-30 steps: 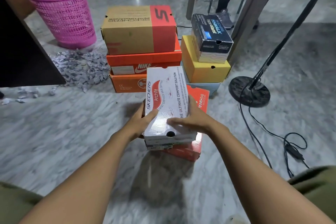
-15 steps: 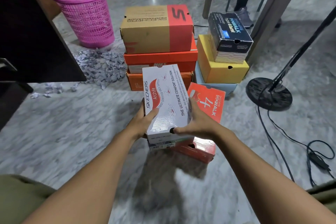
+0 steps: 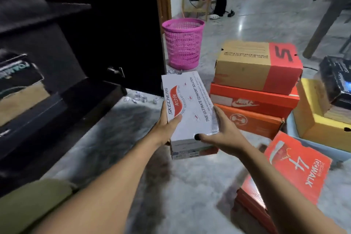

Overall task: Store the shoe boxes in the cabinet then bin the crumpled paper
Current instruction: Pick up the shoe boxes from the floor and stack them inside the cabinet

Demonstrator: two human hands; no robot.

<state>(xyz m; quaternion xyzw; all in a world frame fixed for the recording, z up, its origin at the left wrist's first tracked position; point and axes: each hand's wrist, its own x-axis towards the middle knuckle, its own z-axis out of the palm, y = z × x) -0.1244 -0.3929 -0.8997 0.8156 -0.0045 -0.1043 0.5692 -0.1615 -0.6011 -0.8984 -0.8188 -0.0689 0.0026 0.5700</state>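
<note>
Left grip [image 3: 168, 125] and right grip [image 3: 225, 133] clasp the white shoe box [image 3: 190, 108] from both sides, balancing it. Cabinet [image 3: 57, 59] alongside seems its destination.

Count of boxes, bin, cabinet, paper and hands

Nine shoe boxes: one white box [image 3: 190, 108], one tan-and-red box [image 3: 256, 64], one red box [image 3: 252, 100], one orange box [image 3: 252, 121], one yellow box [image 3: 313, 125], one black box [image 3: 336, 80], one pale blue box [image 3: 322, 150], one red-orange box [image 3: 296, 169] and one blurred box [image 3: 19, 85] inside the single cabinet [image 3: 95, 24]. One pink bin [image 3: 183, 43]. Two hands: left hand [image 3: 165, 127], right hand [image 3: 226, 133]. The crumpled paper [image 3: 139, 99] bits are too small to count.
</note>
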